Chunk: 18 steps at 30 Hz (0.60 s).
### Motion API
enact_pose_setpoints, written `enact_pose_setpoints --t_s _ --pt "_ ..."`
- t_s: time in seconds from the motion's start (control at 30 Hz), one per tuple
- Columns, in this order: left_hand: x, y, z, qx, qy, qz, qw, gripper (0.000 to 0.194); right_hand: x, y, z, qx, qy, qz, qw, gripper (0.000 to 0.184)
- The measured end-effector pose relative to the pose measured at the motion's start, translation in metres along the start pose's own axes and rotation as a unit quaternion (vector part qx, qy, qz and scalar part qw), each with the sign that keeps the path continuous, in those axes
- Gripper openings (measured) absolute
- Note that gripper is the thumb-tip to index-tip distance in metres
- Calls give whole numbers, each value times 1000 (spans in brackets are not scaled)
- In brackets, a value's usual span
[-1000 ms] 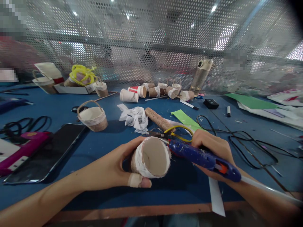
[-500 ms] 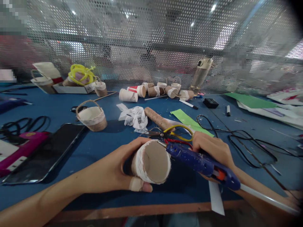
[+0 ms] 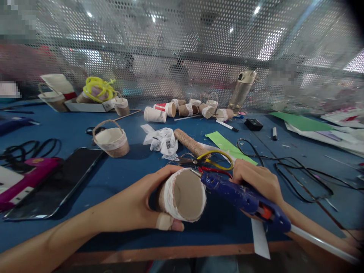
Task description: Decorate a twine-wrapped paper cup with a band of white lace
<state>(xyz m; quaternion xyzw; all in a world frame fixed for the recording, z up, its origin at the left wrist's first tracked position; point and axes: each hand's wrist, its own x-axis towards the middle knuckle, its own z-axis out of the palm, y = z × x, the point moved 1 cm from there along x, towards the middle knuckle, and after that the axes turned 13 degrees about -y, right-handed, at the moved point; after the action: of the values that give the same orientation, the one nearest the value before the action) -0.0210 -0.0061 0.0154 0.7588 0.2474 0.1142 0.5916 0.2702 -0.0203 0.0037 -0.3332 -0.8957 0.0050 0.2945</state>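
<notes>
My left hand (image 3: pixel 133 204) is wrapped round a paper cup (image 3: pixel 182 195) lying on its side, mouth toward me, with white lace round its rim. A bandage covers the thumb tip. My right hand (image 3: pixel 257 182) grips a blue hot glue gun (image 3: pixel 244 197) whose metal nozzle touches the cup's upper right rim. A white glue stick pokes out of the gun's back, toward the lower right. Just beyond the gun lie yellow-handled scissors (image 3: pixel 213 159) and a spool of brown twine (image 3: pixel 189 143).
A finished cup basket (image 3: pixel 111 140) stands at the left, a phone (image 3: pixel 57 182) and pink case (image 3: pixel 25 178) nearer. Crumpled white lace (image 3: pixel 160 140), green paper (image 3: pixel 224 146), black cables (image 3: pixel 290 167) and several cups (image 3: pixel 184 109) lie farther back. A perforated metal screen (image 3: pixel 182 57) closes off the rear.
The glue gun's nozzle has risen from the cup's right side to its upper right rim. The left hand keeps the cup nearly still.
</notes>
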Motion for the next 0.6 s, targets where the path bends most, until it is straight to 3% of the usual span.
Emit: enact_pose_setpoints --t_s 0.27,0.6 --pt "0 1 0 23 10 -2 1000 77 0 -6 0 2 0 44 999 32" --pt "0 1 -1 37 8 -10 999 76 -4 4 -4 47 1 10 999 20"
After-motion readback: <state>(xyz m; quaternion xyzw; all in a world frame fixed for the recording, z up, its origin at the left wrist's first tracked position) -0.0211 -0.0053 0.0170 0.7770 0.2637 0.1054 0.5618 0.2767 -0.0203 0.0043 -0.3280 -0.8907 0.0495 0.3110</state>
